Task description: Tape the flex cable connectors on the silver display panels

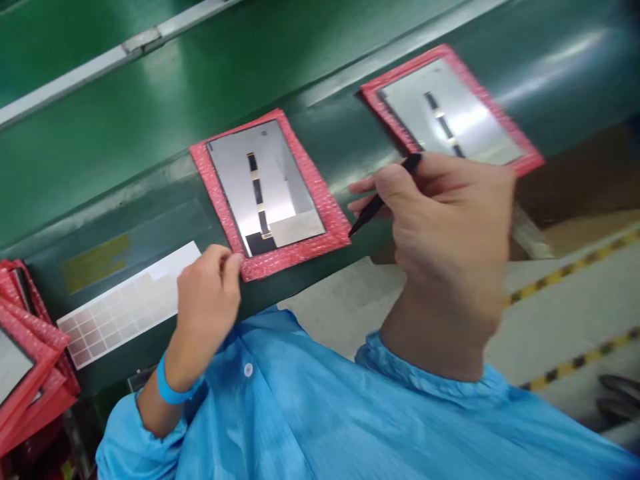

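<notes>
My right hand (445,220) grips a black pen (371,212), its tapered tip pointing down at the lower right corner of a pink bubble-wrap sleeve (330,207). On that sleeve lies a flat, mirror-like display panel (295,193) with a dark flex strip (257,190) down its middle. My left hand (207,293) is closed at the sleeve's lower left corner, thumb and finger pressed together; what they pinch, if anything, is hidden. Partly under the left hand is a white sheet of square labels (125,310).
A second panel (470,110) on pink bubble wrap lies to the upper right, partly behind my right hand. Several pink-wrapped panels (37,373) are stacked at the left edge. A metal rail (100,70) crosses the green surface (130,127). Yellow-black tape (575,267) marks the floor.
</notes>
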The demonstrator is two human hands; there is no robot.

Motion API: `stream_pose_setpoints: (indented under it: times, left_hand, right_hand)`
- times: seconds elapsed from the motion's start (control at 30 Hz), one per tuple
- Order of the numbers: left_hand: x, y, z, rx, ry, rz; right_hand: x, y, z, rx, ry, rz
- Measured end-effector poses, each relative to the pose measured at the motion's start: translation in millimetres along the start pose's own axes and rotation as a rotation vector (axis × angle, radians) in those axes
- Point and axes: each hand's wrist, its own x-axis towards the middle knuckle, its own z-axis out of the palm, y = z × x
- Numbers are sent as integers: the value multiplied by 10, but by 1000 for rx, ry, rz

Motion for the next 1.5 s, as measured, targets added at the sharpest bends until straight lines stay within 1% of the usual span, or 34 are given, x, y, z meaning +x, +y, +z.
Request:
stream_pose_setpoints:
  times: [0.03,0.07,0.13,0.17,0.2,0.27,0.33,0.4,0.43,0.47,0.53,0.6,0.63,0.67,0.73,0.8,0.83,0.9,1.0,1.27,1.5]
  left_hand:
    - [-126,5,23,-41,1,51]
    - [-246,4,50,-86,11,118]
    - [-448,-27,95,-125,73,244]
    - [-528,-61,101,-106,124,274]
    - [-596,-105,93,-67,177,276]
    - [-703,-220,37,24,280,254]
    - [-780,-358,-50,102,367,234]
    - [-818,-513,-150,158,418,222]
    - [-815,-596,-206,173,436,221]
    - [-795,-683,-266,178,452,225]
    - [-696,-868,-409,193,496,221]
    - [-526,-1063,-573,244,552,183]
    - [-424,-1160,-652,279,566,154]
    - [-320,-1254,-724,317,565,124]
    - [-135,-1424,-823,384,525,82]
    - [-21,-1557,-857,419,466,57]
    - [4,-1607,-856,422,443,55]
    - [5,-1670,-839,401,420,68]
    - [-40,-1695,-830,342,395,88]
    - [-74,-1628,-854,311,345,65]
    - [-86,-1569,-864,294,313,30]
  right_hand:
    - [-124,-94,76,76,-69,-17]
    - [-257,-174,173,172,-166,13]
    - [-523,-285,406,357,-355,159]
    - [-644,-317,529,429,-414,236]
    - [-749,-336,648,479,-453,299]
    - [-897,-344,853,520,-517,355]
    - [-956,-330,1000,488,-635,336]
    - [-946,-311,1107,427,-786,315]
    - [-925,-303,1159,407,-831,311]
    - [-899,-298,1221,398,-839,315]
    - [-841,-290,1394,391,-764,321]
    - [-788,-281,1647,374,-664,293]
    - [-767,-272,1797,364,-641,268]
    - [-750,-257,1952,356,-634,240]
    - [-733,-210,2240,348,-646,199]
    - [-742,-146,2444,336,-675,199]
    - [-756,-114,2504,330,-688,205]
    - [-794,-63,2550,323,-705,206]
    - [-847,-38,2522,296,-705,189]
    - [-879,-81,2472,179,-725,149]
    - [-858,-117,2476,162,-739,202]
